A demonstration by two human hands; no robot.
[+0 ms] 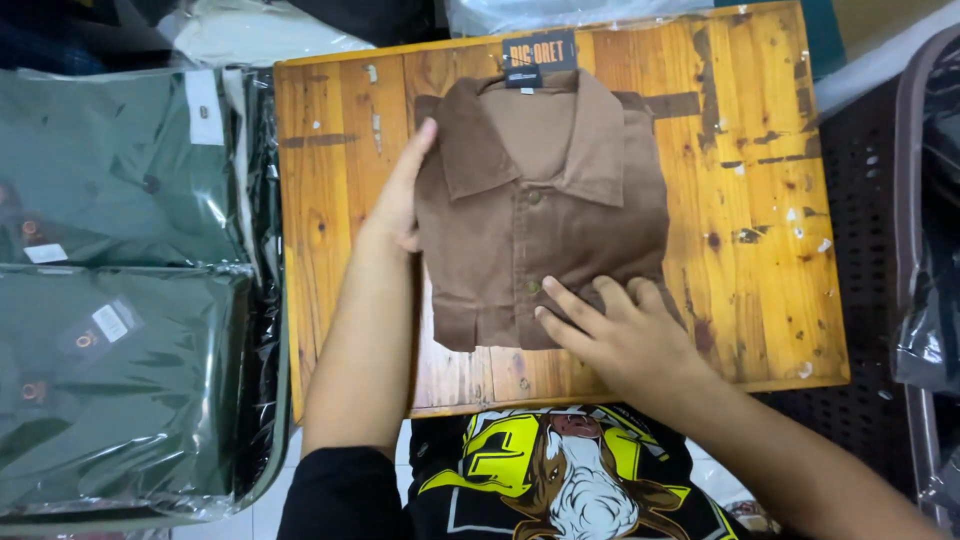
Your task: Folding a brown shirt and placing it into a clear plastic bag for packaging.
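A folded brown collared shirt (540,210) with buttons lies on a wooden board (760,230), collar toward the far edge, with a dark hang tag (538,55) at the neck. My left hand (400,195) lies flat along the shirt's left edge, fingers straight and pointing away from me. My right hand (615,330) presses palm down on the shirt's lower right corner, fingers spread over the fabric near a button. Neither hand grips anything.
Two dark green shirts in clear plastic bags (110,165) (110,385) are stacked at the left. More plastic-wrapped dark items (930,290) sit at the right edge. A dark perforated surface (865,180) lies right of the board. My black printed T-shirt (560,475) fills the bottom.
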